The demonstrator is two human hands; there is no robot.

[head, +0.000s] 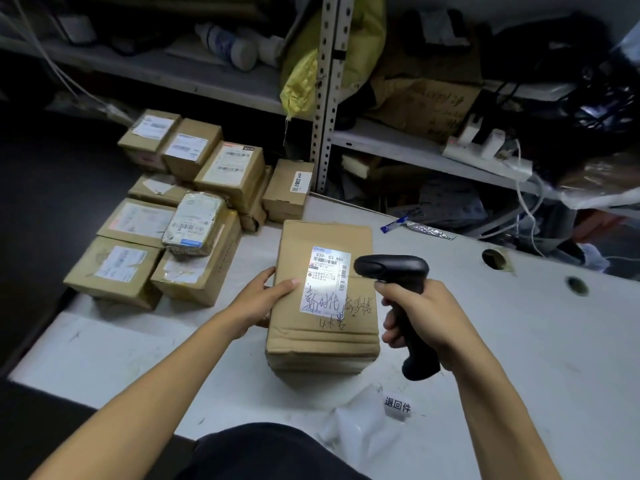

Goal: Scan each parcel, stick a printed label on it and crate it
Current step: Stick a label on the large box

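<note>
Left hand: the left hand rested on the near-left edge of the cardboard parcel, thumb along the side wall, fingers laid straight over the top face beside the shipping label; steadying, not gripping.
Right hand: the right hand was wrapped round the grip of a black handheld barcode scanner, forefinger at the trigger, head aimed left at the label from just beside it.
Parcel position: flat on the white table, directly before the person, long axis running away from the camera.
Handling (judged): corrugated board, stiff; the creased near end suggested a re-used or slightly crushed carton. Weight unknown; size suggests a two-handed lift. Surface dry, matt, unlikely to slip. Best hold: both long sides near mid-length, palms flat, clear of the label.
Parcel look: plain brown, horizontal fold lines across the near third, dark handwriting running over the label's lower part onto the board.
Label: white, printed, with barcodes; a bright patch fell on its left half, probably scanner light.
Step (judged): scanning; no fresh printed label seen, no crate in view.
Queue: stacked parcels, each already labelled, at the table's far-left corner, well apart from the hands.
Other: small white tag with printed characters on clear plastic wrap near the table's front edge.
</note>
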